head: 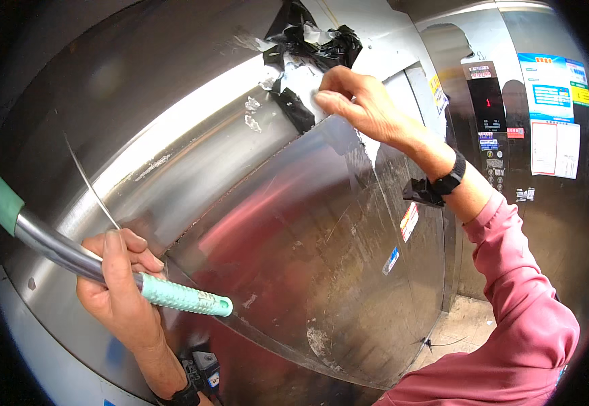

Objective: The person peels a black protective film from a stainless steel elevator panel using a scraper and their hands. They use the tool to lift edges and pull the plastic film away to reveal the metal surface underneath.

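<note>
My left hand (122,289) is closed around the metal tube of a pole (61,248) with mint-green grip sections, at the lower left. The textured green handle end (188,294) sticks out to the right of that hand. A thin pale strip (89,182) rises from beside the fingers. Higher up, my right hand (358,101) has its thumb and bent fingers close together at torn black and white plastic film (299,76) on the metal wall. Whether it pinches the film cannot be told. A black band is on each wrist.
Stainless steel elevator panels (294,264) surround me, with scuffs and stickers. At the right are a control panel (488,101) with a lit red digit and posted notices (553,96). A pale tiled floor (457,325) shows at the lower right, with a thin black tie (429,343) near it.
</note>
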`<state>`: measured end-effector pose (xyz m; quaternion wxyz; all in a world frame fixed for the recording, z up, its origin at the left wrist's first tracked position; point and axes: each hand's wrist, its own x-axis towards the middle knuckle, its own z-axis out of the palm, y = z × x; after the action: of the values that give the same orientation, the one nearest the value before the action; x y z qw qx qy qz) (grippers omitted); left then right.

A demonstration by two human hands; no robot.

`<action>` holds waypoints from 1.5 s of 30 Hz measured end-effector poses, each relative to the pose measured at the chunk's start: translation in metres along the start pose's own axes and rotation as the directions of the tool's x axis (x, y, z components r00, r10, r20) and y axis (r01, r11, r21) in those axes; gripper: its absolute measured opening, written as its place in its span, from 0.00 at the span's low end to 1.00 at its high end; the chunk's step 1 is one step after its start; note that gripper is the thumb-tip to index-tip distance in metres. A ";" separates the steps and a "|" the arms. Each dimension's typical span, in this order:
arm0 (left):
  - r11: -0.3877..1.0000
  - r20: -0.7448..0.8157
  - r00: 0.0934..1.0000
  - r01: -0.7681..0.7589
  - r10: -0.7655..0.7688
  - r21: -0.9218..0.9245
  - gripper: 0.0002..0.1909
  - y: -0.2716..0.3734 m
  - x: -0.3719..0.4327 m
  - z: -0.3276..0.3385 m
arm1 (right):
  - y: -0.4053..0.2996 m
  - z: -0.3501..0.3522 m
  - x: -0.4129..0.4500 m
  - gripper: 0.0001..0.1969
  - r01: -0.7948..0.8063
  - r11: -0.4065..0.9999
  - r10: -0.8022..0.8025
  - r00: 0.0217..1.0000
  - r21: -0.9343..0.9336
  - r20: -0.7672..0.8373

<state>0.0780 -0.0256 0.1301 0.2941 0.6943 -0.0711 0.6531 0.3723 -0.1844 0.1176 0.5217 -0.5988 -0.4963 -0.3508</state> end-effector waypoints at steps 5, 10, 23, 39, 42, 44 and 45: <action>1.000 0.032 0.999 -0.005 0.005 0.017 0.12 -0.003 0.001 -0.009 | -0.043 0.031 0.016 0.31 0.131 0.882 -0.130 0.991 -0.452 0.032; 1.000 0.024 1.000 -0.001 0.001 -0.007 0.10 -0.002 0.001 -0.012 | -0.035 0.035 0.020 0.23 0.250 0.955 -0.259 0.965 -0.160 -0.036; 0.999 -0.044 0.999 -0.025 0.027 0.038 0.13 -0.004 0.002 -0.004 | 0.007 0.036 0.013 0.16 0.073 0.959 -0.039 0.991 0.274 -0.128; 0.999 -0.024 0.999 -0.036 0.036 0.021 0.13 -0.004 0.003 -0.010 | 0.026 0.012 0.016 0.17 -0.283 0.525 0.132 0.959 0.803 0.252; 0.999 -0.021 0.999 -0.031 0.031 0.026 0.13 -0.001 0.003 -0.008 | 0.031 -0.009 0.009 0.20 -0.327 0.652 0.187 0.944 0.684 0.273; 1.000 -0.016 1.000 -0.023 0.023 0.010 0.13 0.000 0.003 -0.005 | 0.022 -0.027 0.004 0.24 -0.270 0.784 0.279 0.958 0.559 0.072; 1.000 -0.015 1.000 -0.024 0.025 0.008 0.13 0.000 0.003 -0.004 | 0.023 -0.034 0.001 0.22 -0.138 0.906 0.185 0.979 0.399 -0.082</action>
<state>0.0751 -0.0228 0.1328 0.2837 0.6895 -0.0747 0.6622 0.3980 -0.2160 0.1193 0.6864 -0.4999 -0.4731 -0.2349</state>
